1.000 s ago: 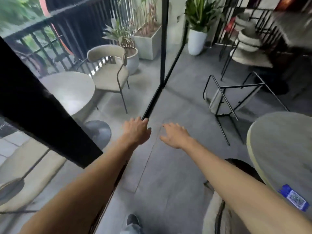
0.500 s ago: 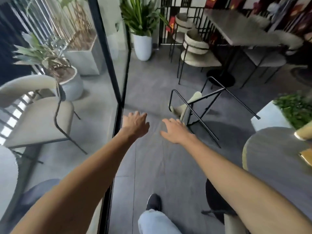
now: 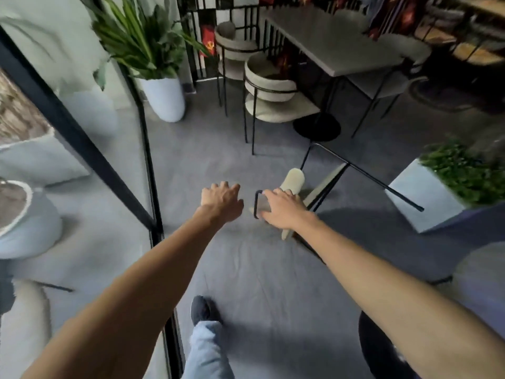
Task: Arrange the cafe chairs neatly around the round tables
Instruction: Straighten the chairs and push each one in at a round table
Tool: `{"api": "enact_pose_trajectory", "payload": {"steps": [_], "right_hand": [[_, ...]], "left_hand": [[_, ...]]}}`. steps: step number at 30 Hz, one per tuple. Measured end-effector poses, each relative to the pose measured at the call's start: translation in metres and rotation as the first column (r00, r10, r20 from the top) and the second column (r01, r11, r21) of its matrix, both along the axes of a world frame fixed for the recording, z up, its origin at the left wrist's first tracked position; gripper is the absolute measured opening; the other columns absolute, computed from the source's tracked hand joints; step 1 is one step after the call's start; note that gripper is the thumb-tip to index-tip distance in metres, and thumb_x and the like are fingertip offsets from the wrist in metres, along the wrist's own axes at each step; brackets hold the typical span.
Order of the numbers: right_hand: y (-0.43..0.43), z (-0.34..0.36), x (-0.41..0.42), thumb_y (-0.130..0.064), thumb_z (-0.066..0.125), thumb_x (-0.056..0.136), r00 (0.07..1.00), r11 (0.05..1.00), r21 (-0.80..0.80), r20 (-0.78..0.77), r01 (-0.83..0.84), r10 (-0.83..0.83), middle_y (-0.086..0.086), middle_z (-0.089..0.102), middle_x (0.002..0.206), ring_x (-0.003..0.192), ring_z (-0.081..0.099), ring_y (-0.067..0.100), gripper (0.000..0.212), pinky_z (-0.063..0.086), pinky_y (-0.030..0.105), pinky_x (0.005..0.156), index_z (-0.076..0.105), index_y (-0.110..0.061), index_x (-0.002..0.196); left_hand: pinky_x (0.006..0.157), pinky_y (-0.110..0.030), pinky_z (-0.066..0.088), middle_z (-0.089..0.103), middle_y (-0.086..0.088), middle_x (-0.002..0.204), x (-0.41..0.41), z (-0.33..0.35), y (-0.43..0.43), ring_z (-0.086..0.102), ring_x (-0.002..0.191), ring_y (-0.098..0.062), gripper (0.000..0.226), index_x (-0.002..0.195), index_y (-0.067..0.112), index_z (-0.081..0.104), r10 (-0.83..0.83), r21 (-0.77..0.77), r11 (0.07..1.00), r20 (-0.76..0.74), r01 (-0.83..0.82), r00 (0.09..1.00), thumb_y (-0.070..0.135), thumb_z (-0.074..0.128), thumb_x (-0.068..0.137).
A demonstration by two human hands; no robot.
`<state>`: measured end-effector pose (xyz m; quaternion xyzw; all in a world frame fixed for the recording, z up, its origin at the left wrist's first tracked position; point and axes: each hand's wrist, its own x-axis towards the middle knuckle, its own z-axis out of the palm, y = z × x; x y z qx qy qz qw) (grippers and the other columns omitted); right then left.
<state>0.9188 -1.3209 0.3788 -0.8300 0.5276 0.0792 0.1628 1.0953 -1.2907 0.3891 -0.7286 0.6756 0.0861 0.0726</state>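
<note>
A cafe chair with beige cushions and a thin black frame lies tipped over on the grey floor, legs pointing up and right. My right hand is over its near black frame loop, fingers spread; contact is unclear because of blur. My left hand hovers open to the left of the chair, holding nothing. A round table shows at the right edge. Two upright beige chairs stand at a rectangular table beyond.
A glass partition with a black frame runs along the left. A white planter with a leafy plant stands behind it, and a white box planter sits to the right. My foot is on the floor below.
I have stepped toward the fallen chair. Both hands have come nearer to it, and my right hand now overlaps its frame. The outdoor table and chair have left the view.
</note>
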Motion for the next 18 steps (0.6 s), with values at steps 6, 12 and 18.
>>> {"api": "enact_pose_trajectory", "payload": {"steps": [6, 12, 18], "right_hand": [[-0.129, -0.011, 0.046, -0.047, 0.051, 0.094, 0.965, 0.964, 0.015, 0.004, 0.264, -0.264, 0.011, 0.050, 0.137, 0.127, 0.043, 0.039, 0.050, 0.038, 0.052, 0.102, 0.045, -0.018, 0.134], [-0.238, -0.036, 0.055, -0.045, 0.051, 0.093, 0.896, 0.896, 0.012, -0.040, 0.444, -0.443, 0.014, 0.052, 0.135, 0.129, 0.045, 0.039, 0.051, 0.036, 0.053, 0.106, 0.045, -0.015, 0.134], [-0.340, -0.089, 0.040, -0.039, 0.051, 0.096, 0.799, 0.794, 0.084, -0.051, 0.602, -0.600, 0.017, 0.042, 0.147, 0.132, 0.040, 0.041, 0.058, 0.036, 0.050, 0.104, 0.034, -0.013, 0.145]], "left_hand": [[0.092, -0.044, 0.042, 0.053, -0.011, 0.133, 0.036, 0.007, -0.166, 0.053, 0.119, -0.033, 0.044, 0.136, 0.022, 0.048, -0.302, -0.005, 0.953, -0.018, 0.302, 0.953, 0.044, 0.044, 0.098], [0.097, -0.047, 0.042, 0.049, -0.012, 0.137, 0.033, -0.003, -0.309, 0.050, 0.123, -0.034, 0.048, 0.139, 0.020, 0.044, -0.537, 0.047, 0.843, 0.010, 0.536, 0.843, 0.042, 0.044, 0.098], [0.099, -0.047, 0.041, 0.047, -0.012, 0.139, -0.008, -0.034, -0.440, 0.049, 0.125, -0.035, 0.049, 0.143, 0.020, 0.041, -0.714, 0.129, 0.697, 0.040, 0.705, 0.699, 0.041, 0.044, 0.098]]}}
